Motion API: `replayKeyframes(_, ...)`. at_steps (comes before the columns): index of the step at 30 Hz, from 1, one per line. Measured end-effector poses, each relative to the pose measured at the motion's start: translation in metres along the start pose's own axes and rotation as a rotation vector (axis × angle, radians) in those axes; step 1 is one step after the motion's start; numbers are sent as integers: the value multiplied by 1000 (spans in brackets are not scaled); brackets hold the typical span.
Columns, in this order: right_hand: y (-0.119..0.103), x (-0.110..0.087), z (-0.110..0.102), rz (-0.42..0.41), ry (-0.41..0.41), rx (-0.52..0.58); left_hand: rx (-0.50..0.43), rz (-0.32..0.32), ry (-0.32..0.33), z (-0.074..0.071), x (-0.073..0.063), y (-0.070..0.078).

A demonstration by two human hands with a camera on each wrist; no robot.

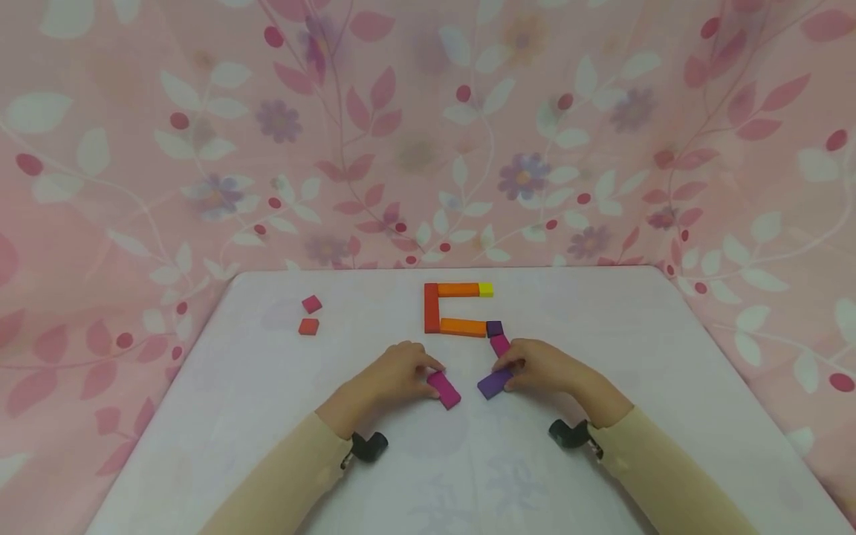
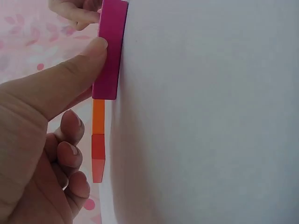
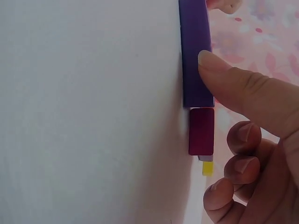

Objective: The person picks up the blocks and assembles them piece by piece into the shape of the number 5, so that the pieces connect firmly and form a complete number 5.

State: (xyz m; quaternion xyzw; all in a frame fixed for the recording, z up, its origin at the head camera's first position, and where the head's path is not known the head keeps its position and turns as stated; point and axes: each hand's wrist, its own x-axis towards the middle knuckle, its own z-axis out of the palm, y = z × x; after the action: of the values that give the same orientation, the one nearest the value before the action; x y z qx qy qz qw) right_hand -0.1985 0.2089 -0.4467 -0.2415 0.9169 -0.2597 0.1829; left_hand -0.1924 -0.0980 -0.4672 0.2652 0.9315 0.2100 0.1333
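Note:
My left hand [image 1: 404, 371] pinches a magenta block [image 1: 444, 390] between thumb and fingers; in the left wrist view the thumb presses the near side of that magenta block [image 2: 110, 56]. To the right, my right hand [image 1: 538, 365] grips a purple block [image 1: 495, 383], its thumb on the long side of the purple block [image 3: 195, 56]. Just beyond the right fingers lies a second magenta block [image 1: 500, 345], partly covered by them. It adjoins a small dark purple block [image 1: 494, 328] at the end of the lower orange block [image 1: 463, 327].
A red block [image 1: 432, 308] joins the lower orange block to an upper orange block [image 1: 458, 290], which ends at a yellow cube [image 1: 486, 290]. At the left lie a pink-red block [image 1: 311, 303] and an orange-red block [image 1: 308, 326] on the white table [image 1: 267, 446]. Floral cloth [image 1: 428, 148] hangs behind.

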Motion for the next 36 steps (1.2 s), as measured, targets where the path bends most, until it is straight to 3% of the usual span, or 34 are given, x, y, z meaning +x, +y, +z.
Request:
replayKeyframes(8,5,3,-6,-33,-49,-7,-22,4,13,-1,-1,8)
replayKeyframes(15,10,4,-9,-89,-73,15,9,23,5,3,-4,23)
replayKeyframes(20,11,4,-10,-98,-86,24,25,2,2,7,-4,28)
replayKeyframes(25,12,3,-10,-101,-98,22,45,24,4,10,-3,32)
replayKeyframes(29,13,1,-9,-92,-47,46,53,46,8,10,-4,33)
replayKeyframes(32,12,-4,-8,-70,43,41,46,49,7,11,-5,33)
replayKeyframes(36,7,-12,-6,2,133,31,21,23,-3,10,-8,31)
